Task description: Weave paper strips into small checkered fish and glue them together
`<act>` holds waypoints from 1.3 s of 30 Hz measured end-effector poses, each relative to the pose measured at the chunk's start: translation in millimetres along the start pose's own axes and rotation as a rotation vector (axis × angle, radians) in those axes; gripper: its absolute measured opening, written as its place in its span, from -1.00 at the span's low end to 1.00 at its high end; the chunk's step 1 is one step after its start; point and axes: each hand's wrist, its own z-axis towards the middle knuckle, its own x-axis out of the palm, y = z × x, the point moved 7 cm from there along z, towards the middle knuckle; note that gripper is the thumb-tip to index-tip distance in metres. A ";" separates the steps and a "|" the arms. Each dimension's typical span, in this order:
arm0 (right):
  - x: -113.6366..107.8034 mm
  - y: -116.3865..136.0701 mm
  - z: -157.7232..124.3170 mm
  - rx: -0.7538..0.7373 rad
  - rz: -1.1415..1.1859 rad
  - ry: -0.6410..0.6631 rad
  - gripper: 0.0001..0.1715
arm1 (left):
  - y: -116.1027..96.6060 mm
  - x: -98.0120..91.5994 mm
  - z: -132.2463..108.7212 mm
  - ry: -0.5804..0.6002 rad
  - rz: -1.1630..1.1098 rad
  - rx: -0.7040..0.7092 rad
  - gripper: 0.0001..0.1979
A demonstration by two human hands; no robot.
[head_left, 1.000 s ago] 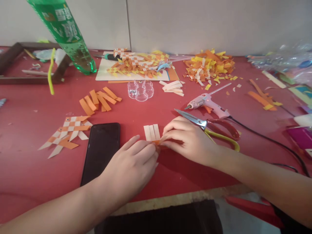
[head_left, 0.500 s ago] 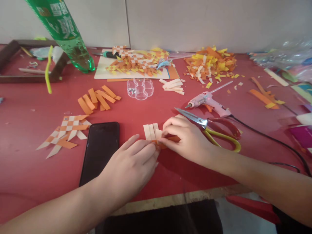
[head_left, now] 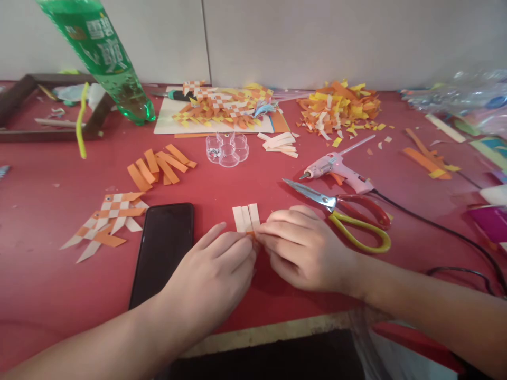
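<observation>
three orange-crossed cream paper strips [head_left: 246, 217], pinched by left hand [head_left: 216, 258] and right hand [head_left: 304, 248]; weaving seems barely begun; woven fish [head_left: 114, 206] look finished.

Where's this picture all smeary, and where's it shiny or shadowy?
In the head view, the plastic at far right looks smeared, though the pale strips by the right hand can be told apart; in the head view, the bottle glints near its base; in the head view, a soft shadow lies under that hand.
</observation>
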 end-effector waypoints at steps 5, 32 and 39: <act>1.4 -4.2 -3.0 0.035 0.043 -0.015 -0.71 | 0.4 -2.8 1.5 -0.033 -0.001 -0.022 -0.83; 12.1 -44.9 91.4 0.017 0.070 -0.066 -0.69 | -0.2 -7.7 4.7 -0.085 -0.009 0.045 -0.70; 96.8 -12.4 197.7 -0.193 0.030 0.314 -0.41 | 0.8 -4.7 3.9 -0.054 -0.027 0.039 -0.72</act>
